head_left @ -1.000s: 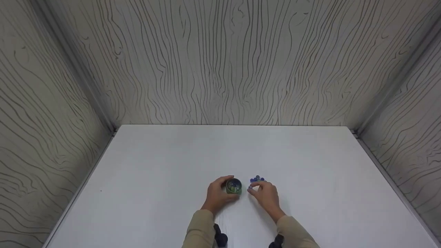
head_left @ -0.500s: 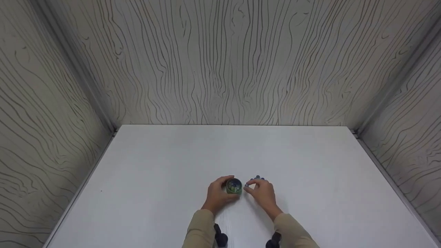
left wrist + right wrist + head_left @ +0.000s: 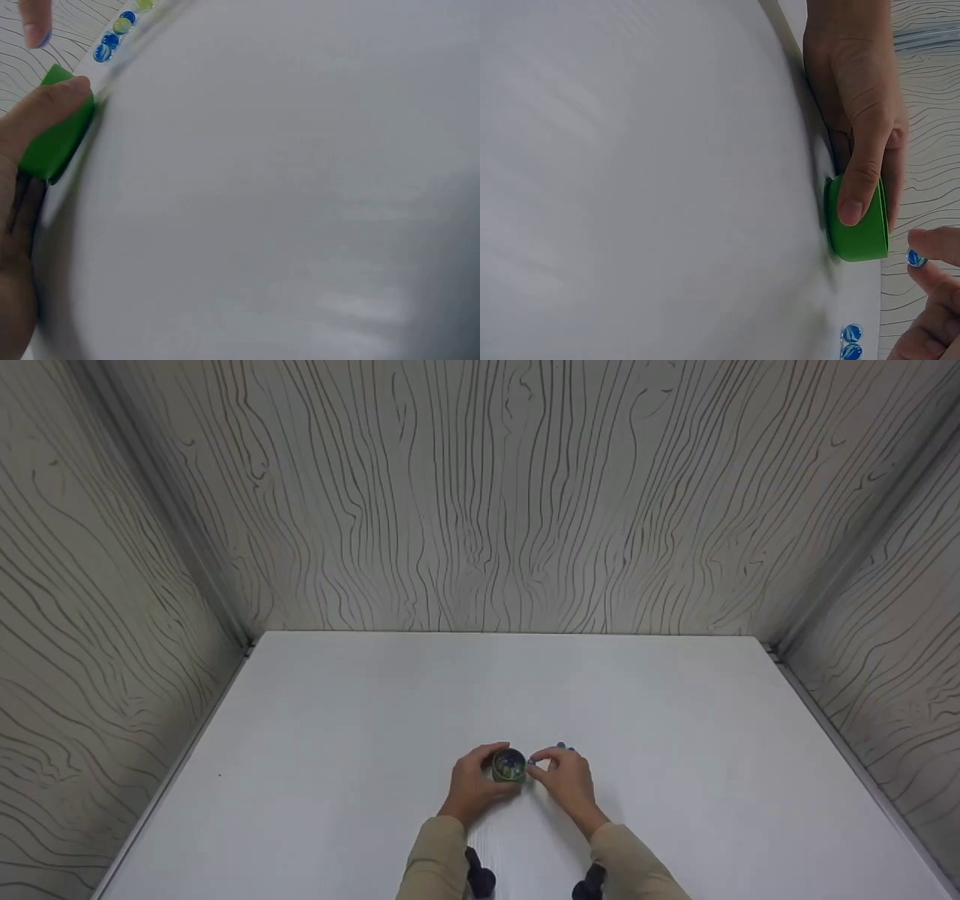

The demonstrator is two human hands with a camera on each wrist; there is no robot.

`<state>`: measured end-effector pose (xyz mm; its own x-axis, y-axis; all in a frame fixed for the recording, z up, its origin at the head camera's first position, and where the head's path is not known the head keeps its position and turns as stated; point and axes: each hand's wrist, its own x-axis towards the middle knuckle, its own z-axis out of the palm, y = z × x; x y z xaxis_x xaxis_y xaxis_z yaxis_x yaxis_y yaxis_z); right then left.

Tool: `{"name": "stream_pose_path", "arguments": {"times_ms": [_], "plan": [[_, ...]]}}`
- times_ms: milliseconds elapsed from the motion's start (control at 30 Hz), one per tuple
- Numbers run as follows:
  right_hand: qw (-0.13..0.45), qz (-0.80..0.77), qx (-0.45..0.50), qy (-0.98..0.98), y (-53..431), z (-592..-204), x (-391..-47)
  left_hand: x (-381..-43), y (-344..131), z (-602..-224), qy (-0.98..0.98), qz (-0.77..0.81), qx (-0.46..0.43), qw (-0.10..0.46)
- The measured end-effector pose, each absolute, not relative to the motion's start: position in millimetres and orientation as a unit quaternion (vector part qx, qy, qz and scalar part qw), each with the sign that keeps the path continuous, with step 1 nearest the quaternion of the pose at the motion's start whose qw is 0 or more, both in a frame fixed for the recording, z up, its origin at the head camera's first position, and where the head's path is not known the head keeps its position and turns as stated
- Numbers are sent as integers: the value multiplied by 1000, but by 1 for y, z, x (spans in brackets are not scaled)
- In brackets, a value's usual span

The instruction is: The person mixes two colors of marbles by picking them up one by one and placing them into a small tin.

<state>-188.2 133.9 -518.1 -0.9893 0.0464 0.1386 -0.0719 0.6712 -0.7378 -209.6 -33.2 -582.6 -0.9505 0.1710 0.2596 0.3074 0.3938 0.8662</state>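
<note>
Green cup, round, stood upright within the curled fingers of the left hand, just left of the right hand, whose fingers pinched one blue-streaked marble.

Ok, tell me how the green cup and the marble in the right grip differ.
Colour: the green cup is plain green outside; the marble is clear with blue swirls. Size: the cup is much larger than the marble. Position: the cup stands upright on the white table, held in the left grip; the marble is pinched in the right grip, off the table. Each is held by one hand.
</note>
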Motion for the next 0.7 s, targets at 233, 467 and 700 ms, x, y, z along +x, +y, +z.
{"name": "stream_pose_path", "arguments": {"times_ms": [233, 467, 700], "plan": [[70, 413, 6, -908, 132, -519, -188, -209, -34, -581, -830, -537, -142, 56], [74, 423, 15, -903, 129, -520, -190, -209, -34, -580, -833, -533, -138, 55], [73, 427, 18, -901, 127, -521, -191, -209, -33, -580, -833, -533, -138, 58]]}}
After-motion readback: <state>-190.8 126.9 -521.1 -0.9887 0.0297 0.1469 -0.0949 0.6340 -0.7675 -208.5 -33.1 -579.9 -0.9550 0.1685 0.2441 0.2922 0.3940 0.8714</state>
